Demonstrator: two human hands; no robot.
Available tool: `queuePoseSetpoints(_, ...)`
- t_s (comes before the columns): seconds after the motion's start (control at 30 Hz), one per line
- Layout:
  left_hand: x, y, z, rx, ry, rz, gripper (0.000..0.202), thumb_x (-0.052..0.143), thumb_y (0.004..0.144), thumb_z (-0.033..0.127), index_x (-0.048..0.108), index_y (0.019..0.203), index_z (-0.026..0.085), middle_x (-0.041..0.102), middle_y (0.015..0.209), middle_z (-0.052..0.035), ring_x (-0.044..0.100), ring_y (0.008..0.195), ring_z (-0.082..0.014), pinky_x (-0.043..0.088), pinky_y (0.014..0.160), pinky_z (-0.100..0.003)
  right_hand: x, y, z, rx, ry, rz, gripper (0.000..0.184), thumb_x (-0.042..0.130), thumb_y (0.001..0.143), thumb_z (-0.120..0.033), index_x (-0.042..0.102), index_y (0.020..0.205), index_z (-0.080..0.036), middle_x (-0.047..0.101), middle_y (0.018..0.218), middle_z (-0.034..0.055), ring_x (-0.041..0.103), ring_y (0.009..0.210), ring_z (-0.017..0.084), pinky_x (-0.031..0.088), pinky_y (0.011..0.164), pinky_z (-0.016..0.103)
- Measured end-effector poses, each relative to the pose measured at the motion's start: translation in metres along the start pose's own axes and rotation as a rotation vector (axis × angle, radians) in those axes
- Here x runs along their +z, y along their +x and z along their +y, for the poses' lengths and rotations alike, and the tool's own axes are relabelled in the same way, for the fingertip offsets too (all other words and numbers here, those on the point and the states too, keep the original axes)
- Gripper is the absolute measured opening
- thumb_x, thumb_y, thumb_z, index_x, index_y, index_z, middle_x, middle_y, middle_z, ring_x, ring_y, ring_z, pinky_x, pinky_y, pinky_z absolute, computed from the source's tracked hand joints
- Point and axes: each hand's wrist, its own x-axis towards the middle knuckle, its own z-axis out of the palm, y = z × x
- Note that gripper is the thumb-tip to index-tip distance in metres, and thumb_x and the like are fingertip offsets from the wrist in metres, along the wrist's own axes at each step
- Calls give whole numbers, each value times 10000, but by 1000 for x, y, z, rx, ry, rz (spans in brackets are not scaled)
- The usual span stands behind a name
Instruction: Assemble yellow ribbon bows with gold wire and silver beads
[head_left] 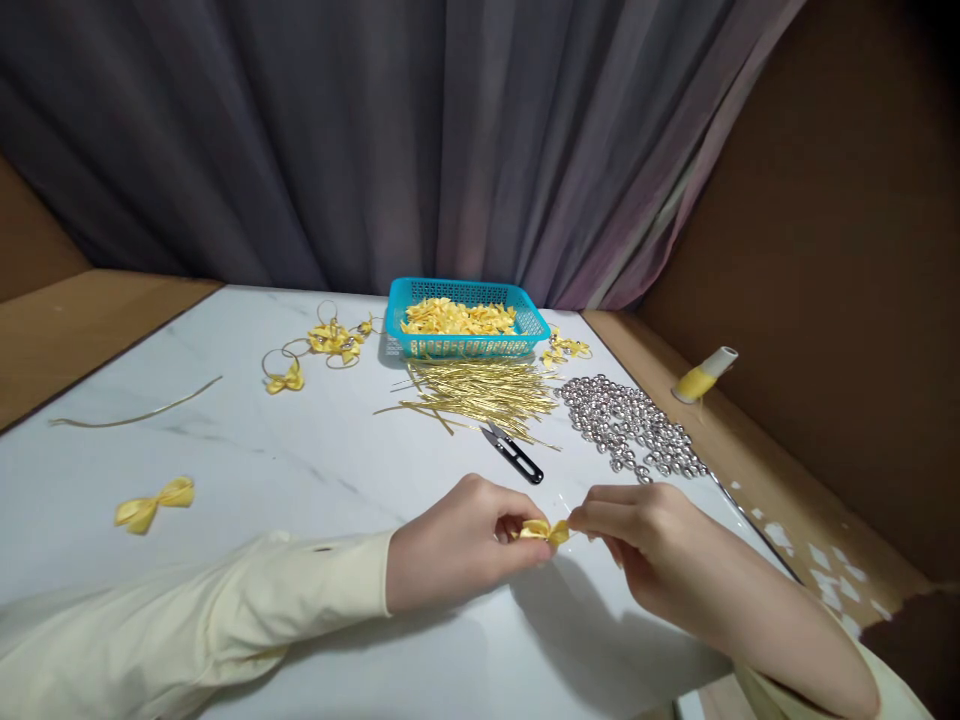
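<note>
Between the thumb and fingers of my left hand (472, 545) is a small yellow ribbon bow (556, 533), held just above the table. My right hand (637, 530) is closed in a pinch at the bow's right end. A thin, pale strand shows near those fingertips, but what they pinch is too small to make out. Black thread snips (514, 455) lie beyond my hands. Off to the left, another yellow bow (155, 503) rests alone on the tabletop.
A blue basket (469, 345) of yellow bows stands at the back. Gold wire ties (480, 390) lie before it, with silver beads (630, 425) to their right. Bows with looped cords (334, 340) sit left. A yellow thread spool (705, 375) stands on the right ledge.
</note>
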Motion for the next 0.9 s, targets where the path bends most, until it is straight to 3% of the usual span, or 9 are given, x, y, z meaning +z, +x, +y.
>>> queuePoseSetpoints(0.13,-1,0,1,-30,-77,-9,159,539,729,239,651,730,127,502,576,27,409,564,-87,326,525,-183,-1,0,3,0,60,10,401,364,629,90,642,732,-180,611,656,19,531,554,106,347,514,204)
queuePoseSetpoints(0.27,-2,2,1,-89,-290,-82,203,580,730,313,632,771,121,522,607,19,441,572,-90,351,533,-189,-1,-1,5,18,90,31,409,369,616,88,640,739,-193,616,650,5,514,529,99,330,500,202)
queuePoseSetpoints(0.4,-4,2,3,-106,-409,-133,201,592,738,295,637,812,113,548,640,7,485,606,-93,384,574,-193,-2,-4,4,38,104,59,421,379,608,81,646,777,-197,617,651,5,528,542,104,330,504,203)
queuePoseSetpoints(0.9,-6,0,5,-41,-260,-55,271,405,864,289,602,773,128,601,644,-9,541,626,-112,404,611,-221,-6,0,1,16,143,172,387,378,618,51,647,760,-188,626,611,-12,541,516,96,361,507,190)
